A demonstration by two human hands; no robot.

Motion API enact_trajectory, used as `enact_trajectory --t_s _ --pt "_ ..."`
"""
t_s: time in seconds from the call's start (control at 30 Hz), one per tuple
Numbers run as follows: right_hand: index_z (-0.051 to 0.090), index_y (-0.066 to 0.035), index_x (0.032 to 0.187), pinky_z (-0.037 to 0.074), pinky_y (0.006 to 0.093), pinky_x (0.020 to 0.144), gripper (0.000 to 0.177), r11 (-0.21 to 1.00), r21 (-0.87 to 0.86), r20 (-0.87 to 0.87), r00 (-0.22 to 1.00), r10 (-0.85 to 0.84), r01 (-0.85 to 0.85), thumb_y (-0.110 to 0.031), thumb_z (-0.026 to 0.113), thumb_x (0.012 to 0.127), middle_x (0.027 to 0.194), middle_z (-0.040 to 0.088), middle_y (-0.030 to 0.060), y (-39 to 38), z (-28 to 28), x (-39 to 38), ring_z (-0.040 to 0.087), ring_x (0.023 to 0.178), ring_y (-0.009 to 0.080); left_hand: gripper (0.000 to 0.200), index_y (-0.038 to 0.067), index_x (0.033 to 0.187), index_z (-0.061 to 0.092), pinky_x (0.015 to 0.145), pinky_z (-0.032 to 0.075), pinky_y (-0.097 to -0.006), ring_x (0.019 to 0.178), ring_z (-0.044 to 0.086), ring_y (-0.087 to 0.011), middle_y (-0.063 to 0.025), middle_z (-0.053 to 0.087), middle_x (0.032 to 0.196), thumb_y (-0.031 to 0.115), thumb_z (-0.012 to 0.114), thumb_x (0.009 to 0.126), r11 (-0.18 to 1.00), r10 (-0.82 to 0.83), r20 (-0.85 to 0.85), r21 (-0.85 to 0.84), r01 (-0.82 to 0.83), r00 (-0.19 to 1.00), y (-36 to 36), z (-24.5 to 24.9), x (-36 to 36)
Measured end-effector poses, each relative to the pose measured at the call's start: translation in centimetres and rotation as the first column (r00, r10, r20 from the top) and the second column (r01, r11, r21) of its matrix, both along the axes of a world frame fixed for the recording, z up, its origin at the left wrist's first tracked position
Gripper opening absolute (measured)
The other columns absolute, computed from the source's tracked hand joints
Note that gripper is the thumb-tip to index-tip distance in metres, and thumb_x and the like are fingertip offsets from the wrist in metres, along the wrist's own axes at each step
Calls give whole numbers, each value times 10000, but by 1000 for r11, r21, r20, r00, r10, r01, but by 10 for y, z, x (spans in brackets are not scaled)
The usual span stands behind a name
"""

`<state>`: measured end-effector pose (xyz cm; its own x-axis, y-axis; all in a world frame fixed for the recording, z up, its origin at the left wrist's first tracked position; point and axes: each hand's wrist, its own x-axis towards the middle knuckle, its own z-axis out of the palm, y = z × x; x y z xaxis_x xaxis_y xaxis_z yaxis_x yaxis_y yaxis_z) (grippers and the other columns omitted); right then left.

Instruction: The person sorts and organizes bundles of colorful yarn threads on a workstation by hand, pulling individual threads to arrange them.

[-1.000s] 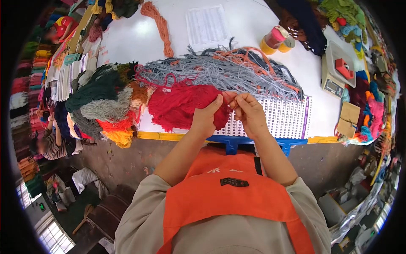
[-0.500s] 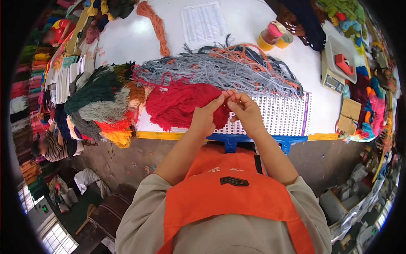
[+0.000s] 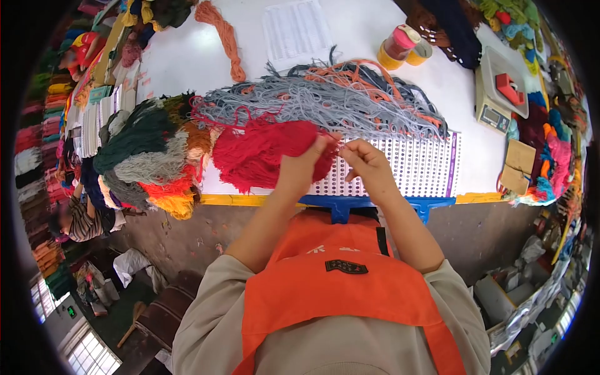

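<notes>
A bundle of red yarn [image 3: 259, 153] lies at the table's near edge. My left hand [image 3: 300, 170] rests against its right end and grips the red strands. My right hand [image 3: 369, 164] is just to the right, fingers pinched on a thin red strand [image 3: 337, 145] that runs from the bundle. Both hands hover over a white perforated board [image 3: 415, 170] with a purple right edge. A spread of grey and orange yarn [image 3: 325, 100] lies right behind the hands.
Heaps of green, grey, orange and yellow yarn [image 3: 147, 153] sit at the left. A printed sheet [image 3: 297, 28], tape rolls [image 3: 400, 50] and a scale [image 3: 500, 94] stand farther back. Another person [image 3: 78, 215] sits below left. A blue clamp [image 3: 340, 206] holds the board's edge.
My two hands have drawn slightly apart; the right hand moved right, stretching a red strand out of the bundle.
</notes>
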<state>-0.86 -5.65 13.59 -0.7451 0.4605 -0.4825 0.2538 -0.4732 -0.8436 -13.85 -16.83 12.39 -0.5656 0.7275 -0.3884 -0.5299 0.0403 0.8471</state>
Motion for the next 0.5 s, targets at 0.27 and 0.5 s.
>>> enact_trajectory --t_s 0.27,0.5 --pt "622 -23 972 486 414 963 113 540 -260 -17 555 -832 801 -99 553 927 1023 653 103 210 -162 280 610 987 220 92 59 947 615 541 412 -201 598 471 -63 40 500 692 150 622 932 836 542 325 -112 -538 775 -130 -63 -172" --pt "546 -78 1152 468 241 550 236 451 883 161 820 -549 129 -214 442 990 862 558 19 231 -256 324 555 701 99 316 16 1203 625 449 256 -191 502 324 -29 73 361 602 207 592 954 951 229 217 -256 -172 949 -79 -63 -98"
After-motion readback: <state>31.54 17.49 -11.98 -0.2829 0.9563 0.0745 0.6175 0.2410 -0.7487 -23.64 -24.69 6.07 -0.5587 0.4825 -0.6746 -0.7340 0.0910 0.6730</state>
